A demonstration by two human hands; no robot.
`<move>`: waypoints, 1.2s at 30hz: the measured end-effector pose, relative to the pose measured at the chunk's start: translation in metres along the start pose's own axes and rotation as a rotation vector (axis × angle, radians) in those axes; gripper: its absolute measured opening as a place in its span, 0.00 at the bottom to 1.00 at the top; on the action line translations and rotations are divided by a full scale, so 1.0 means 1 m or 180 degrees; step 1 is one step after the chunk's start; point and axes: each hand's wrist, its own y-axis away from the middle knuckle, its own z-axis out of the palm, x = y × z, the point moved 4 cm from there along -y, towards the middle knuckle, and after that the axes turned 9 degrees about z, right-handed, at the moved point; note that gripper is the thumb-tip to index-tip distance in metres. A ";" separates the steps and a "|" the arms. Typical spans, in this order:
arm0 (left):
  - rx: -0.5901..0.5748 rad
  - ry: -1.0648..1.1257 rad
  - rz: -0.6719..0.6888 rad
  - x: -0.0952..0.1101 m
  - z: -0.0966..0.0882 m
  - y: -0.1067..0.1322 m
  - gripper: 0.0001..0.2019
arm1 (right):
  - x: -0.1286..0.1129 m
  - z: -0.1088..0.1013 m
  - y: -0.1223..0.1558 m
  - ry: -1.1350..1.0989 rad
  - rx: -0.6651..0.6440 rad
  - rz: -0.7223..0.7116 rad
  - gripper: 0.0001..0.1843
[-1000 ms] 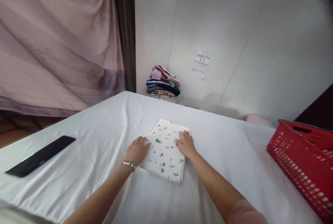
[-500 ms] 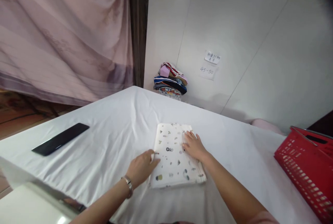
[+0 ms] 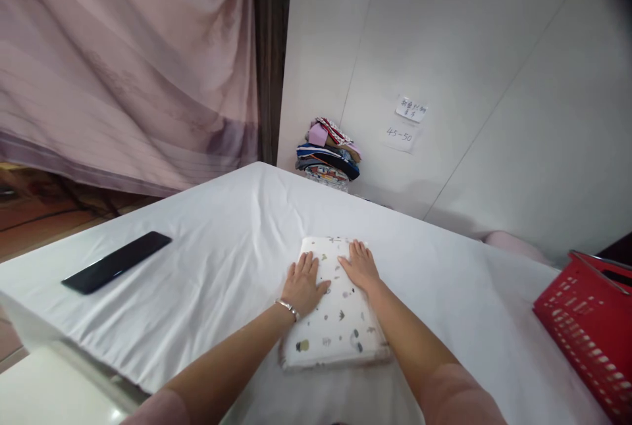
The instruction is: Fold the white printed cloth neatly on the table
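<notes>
A folded white cloth with small printed figures (image 3: 336, 326) lies on the white-covered table (image 3: 207, 267) in front of me. My left hand (image 3: 305, 283) rests flat on its left half, fingers spread, with a bracelet at the wrist. My right hand (image 3: 362, 266) lies flat on the cloth's far right part, fingers apart. Neither hand grips anything; both press on top of the cloth.
A black flat phone-like object (image 3: 117, 262) lies at the table's left. A red plastic basket (image 3: 587, 323) stands at the right edge. A stack of folded clothes (image 3: 327, 156) sits at the far corner against the wall, under two paper notes (image 3: 405, 122). A pink curtain (image 3: 123, 63) hangs left.
The cloth has turned to lie lengthwise toward me. My left hand moved from the table beside the cloth onto its top; my right hand stayed on it.
</notes>
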 end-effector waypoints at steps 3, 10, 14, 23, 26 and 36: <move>0.0029 -0.0070 0.0027 0.003 -0.012 -0.022 0.30 | -0.001 0.001 0.000 -0.0040 -0.0050 0.0006 0.39; -0.0113 -0.0006 -0.0190 -0.021 -0.006 -0.073 0.36 | 0.000 0.002 0.001 -0.0060 -0.0098 0.0005 0.39; -0.0054 0.0059 -0.0172 -0.031 0.006 -0.072 0.37 | -0.002 -0.002 -0.001 -0.0061 -0.0091 -0.0002 0.39; -0.0074 -0.0018 -0.0213 -0.030 0.010 -0.074 0.37 | 0.000 -0.009 0.044 0.0000 -0.0126 0.0178 0.41; -0.0098 -0.0007 -0.0217 -0.029 0.010 -0.075 0.37 | 0.009 0.001 0.071 0.0016 -0.0016 0.0113 0.40; -0.0150 0.0672 -0.0398 -0.032 -0.003 -0.048 0.36 | 0.010 -0.002 0.076 -0.0067 -0.0170 0.0155 0.39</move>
